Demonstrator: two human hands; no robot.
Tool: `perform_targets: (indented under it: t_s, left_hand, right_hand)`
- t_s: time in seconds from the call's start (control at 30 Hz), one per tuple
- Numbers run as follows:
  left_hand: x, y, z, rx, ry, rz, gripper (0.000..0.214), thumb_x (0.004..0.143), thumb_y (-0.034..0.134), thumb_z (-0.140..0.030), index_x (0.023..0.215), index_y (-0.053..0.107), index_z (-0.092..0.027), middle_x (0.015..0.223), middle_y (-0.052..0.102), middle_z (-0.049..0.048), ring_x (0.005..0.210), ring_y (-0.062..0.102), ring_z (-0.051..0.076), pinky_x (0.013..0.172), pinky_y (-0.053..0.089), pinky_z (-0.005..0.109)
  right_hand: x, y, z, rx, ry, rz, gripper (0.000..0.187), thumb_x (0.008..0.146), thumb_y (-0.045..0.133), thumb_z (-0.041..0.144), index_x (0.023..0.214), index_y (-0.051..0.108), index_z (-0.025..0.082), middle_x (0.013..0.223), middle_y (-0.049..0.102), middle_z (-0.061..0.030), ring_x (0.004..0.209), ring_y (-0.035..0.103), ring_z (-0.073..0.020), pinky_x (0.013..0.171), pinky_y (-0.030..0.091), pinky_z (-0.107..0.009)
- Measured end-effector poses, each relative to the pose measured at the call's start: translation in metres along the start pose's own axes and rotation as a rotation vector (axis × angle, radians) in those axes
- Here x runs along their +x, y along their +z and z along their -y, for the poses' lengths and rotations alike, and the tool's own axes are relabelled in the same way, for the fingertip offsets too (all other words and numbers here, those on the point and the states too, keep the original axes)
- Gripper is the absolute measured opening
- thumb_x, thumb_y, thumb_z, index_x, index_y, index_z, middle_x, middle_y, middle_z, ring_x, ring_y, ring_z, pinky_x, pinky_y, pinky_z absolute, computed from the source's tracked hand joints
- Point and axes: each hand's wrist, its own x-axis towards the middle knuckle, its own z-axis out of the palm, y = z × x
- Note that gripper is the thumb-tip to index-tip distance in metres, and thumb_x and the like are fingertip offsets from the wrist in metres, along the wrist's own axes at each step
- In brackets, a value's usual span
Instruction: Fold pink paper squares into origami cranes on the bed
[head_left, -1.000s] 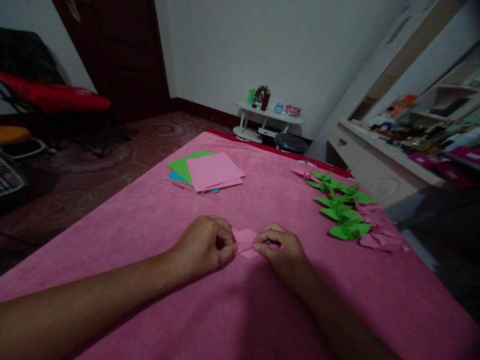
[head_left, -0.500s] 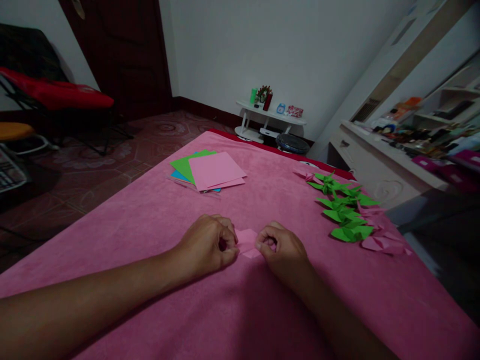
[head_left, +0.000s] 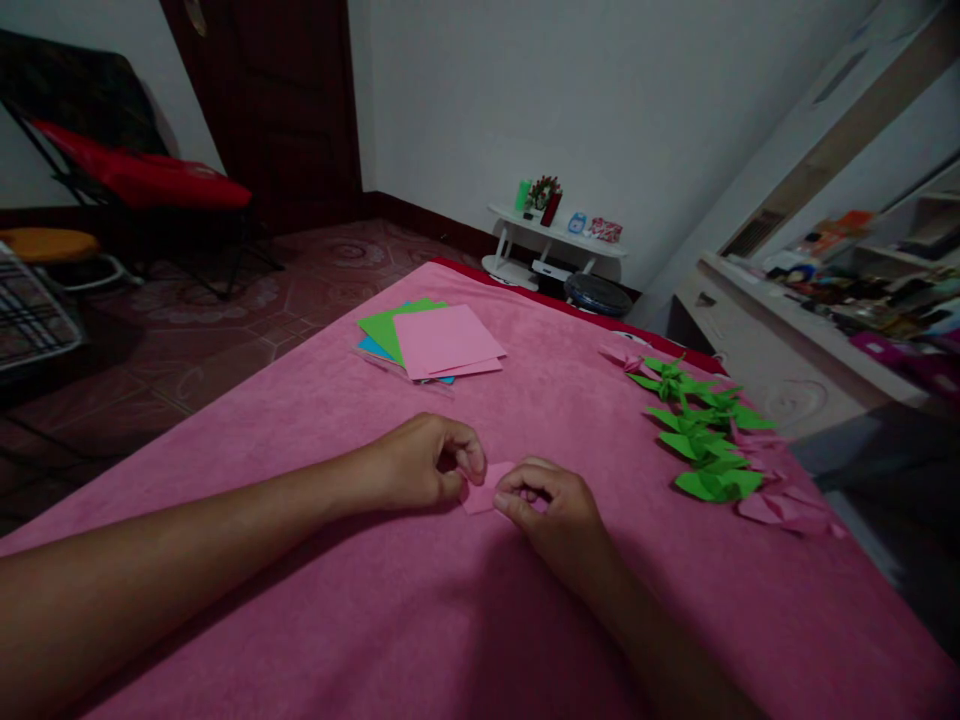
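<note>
A small piece of pink origami paper (head_left: 482,492) lies on the pink cloth (head_left: 360,600) between my hands, its folds only partly visible. My left hand (head_left: 431,462) pinches the paper's left edge between thumb and curled fingers. On the opposite edge, my right hand (head_left: 551,505) grips it with thumb and forefinger, the other fingers curled in. Beyond my hands is a fanned stack of square sheets, with pink paper (head_left: 448,338) on top and green paper (head_left: 380,328) and blue paper beneath.
Several green folded paper figures (head_left: 701,445) and pink folded figures (head_left: 787,508) lie in rows on the right side of the cloth. Past the far edge stands a low white shelf (head_left: 559,232). A cluttered dresser (head_left: 780,340) is at right, a red-draped chair (head_left: 150,180) at left.
The view has shifted a little, so the surroundings sit further right. My hands have come closer together, and the pink paper between them now shows a narrower, squarer outline.
</note>
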Motion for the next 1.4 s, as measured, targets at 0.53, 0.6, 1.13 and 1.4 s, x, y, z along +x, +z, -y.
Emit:
perform_targets:
  t_s: [0.53,0.6,1.13,1.4]
  left_hand:
    - [0.005,-0.004,0.008,-0.095,0.013,-0.004,0.022,0.063,0.054,-0.004,0.084,0.056,-0.012,0.083,0.071,0.0069,0.072,0.066,0.014,0.063,0.049,0.023]
    - [0.005,-0.004,0.008,-0.087,0.016,-0.007,0.022,0.063,0.057,-0.006,0.084,0.056,-0.012,0.083,0.071,0.0066,0.073,0.066,0.015,0.064,0.049,0.024]
    - [0.004,-0.003,0.008,-0.017,0.012,-0.044,0.024,0.059,0.06,-0.002,0.08,0.056,-0.014,0.081,0.072,0.0039,0.071,0.066,0.015,0.064,0.047,0.023]
    - [0.005,-0.003,0.008,-0.024,0.016,-0.033,0.024,0.06,0.059,-0.001,0.079,0.055,-0.014,0.081,0.072,0.0044,0.072,0.067,0.015,0.063,0.047,0.023]
  right_hand:
    - [0.001,-0.002,0.007,0.025,-0.001,0.04,0.014,0.073,0.06,0.022,0.06,0.065,0.02,0.065,0.057,0.0006,0.063,0.052,-0.0126,0.059,0.036,-0.023]
    - [0.001,0.0,0.005,-0.004,0.01,0.02,0.014,0.073,0.06,0.022,0.059,0.064,0.02,0.063,0.056,0.0011,0.061,0.05,-0.0123,0.058,0.036,-0.023]
    - [0.003,0.003,0.0,0.022,-0.013,-0.005,0.011,0.074,0.062,0.02,0.066,0.069,0.022,0.064,0.061,0.0011,0.065,0.054,-0.014,0.06,0.037,-0.024]
    - [0.004,0.009,-0.003,-0.055,0.026,-0.052,0.007,0.071,0.065,0.02,0.064,0.064,0.021,0.063,0.062,0.0029,0.061,0.052,-0.0128,0.06,0.035,-0.025]
